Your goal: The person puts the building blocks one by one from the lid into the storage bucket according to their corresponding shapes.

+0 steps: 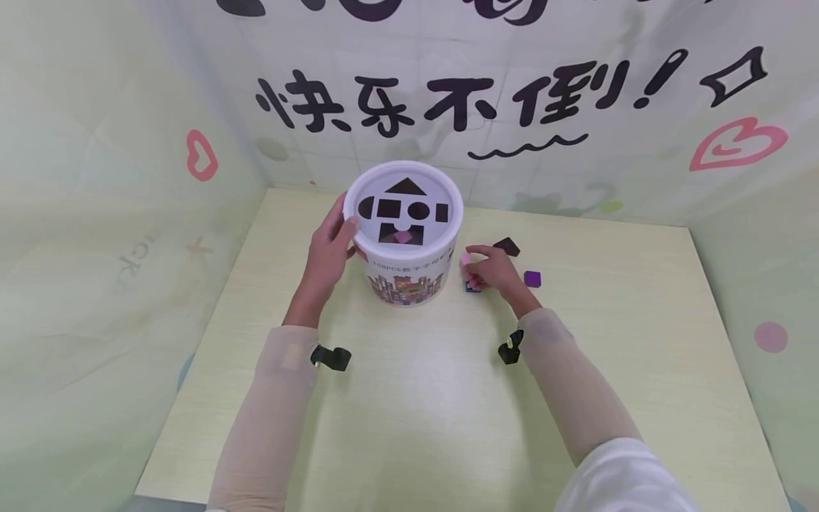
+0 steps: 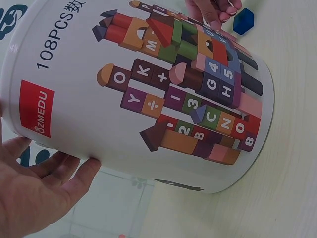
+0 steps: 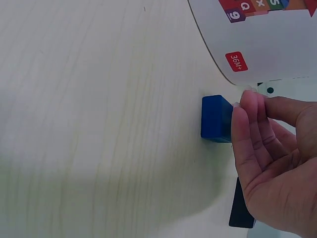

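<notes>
A white bucket (image 1: 409,281) printed with coloured blocks stands upright at the back of the table. Its lid (image 1: 363,238) has several shaped openings; a pink piece (image 1: 402,237) shows in the bridge-shaped one. My left hand (image 1: 329,249) holds the bucket's left side, thumb on the lid's edge and fingers against the wall. Just right of the bucket, my right hand (image 1: 493,270) pinches a pink block (image 1: 465,262), which its fingers hide in the right wrist view. A blue block (image 3: 216,119) lies on the table right at those fingers.
Beyond the right hand lies a dark angular block (image 1: 507,247), and a purple block (image 1: 532,279) sits to its right. A printed cloth backdrop (image 1: 422,64) rises behind the table (image 1: 409,412), with cloth on both sides.
</notes>
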Available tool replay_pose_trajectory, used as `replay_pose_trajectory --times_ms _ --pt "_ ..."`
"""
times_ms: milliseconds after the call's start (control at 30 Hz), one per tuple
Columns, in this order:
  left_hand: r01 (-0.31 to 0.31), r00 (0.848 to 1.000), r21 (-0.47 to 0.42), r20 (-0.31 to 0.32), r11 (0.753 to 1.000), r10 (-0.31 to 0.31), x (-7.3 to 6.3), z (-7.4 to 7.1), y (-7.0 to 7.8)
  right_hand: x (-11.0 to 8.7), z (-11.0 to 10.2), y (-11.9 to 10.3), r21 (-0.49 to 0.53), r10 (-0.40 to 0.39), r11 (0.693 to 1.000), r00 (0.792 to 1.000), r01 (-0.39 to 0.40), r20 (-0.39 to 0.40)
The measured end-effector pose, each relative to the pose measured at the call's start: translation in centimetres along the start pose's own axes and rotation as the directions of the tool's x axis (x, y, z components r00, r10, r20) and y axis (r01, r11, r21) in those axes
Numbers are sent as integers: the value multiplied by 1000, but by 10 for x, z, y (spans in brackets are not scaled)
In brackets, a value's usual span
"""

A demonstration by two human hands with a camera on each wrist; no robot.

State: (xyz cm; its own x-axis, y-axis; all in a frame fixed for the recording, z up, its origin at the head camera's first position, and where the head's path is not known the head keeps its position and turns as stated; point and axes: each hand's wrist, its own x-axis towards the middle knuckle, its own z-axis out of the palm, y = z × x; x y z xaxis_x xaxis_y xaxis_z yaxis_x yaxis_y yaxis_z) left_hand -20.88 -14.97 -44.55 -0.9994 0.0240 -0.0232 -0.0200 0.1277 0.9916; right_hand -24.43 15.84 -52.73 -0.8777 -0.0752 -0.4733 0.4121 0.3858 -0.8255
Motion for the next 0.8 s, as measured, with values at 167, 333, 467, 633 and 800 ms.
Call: replay_pose_trajectory --times_ms 167,333,467,633,800 --pt "-4 1000 -14 2 1000 4 0 0 1 2 1 2 -7 11 1000 1000 -11 -1" --pt "-10 1000 -17 0 1000 10 0 0 0 4 2 5 -13 -4 1000 1000 4 1" --pt "-12 1000 -17 0 1000 12 0 0 0 4 3 6 -23 -4 1000 1000 3 -4" --pt "-19 1000 -22 1 1000 19 0 0 0 4 3 6 -27 12 1000 1000 -12 -7" --pt "-18 1000 -25 2 1000 18 -1 0 0 5 3 6 -30 16 999 1000 -17 -4"
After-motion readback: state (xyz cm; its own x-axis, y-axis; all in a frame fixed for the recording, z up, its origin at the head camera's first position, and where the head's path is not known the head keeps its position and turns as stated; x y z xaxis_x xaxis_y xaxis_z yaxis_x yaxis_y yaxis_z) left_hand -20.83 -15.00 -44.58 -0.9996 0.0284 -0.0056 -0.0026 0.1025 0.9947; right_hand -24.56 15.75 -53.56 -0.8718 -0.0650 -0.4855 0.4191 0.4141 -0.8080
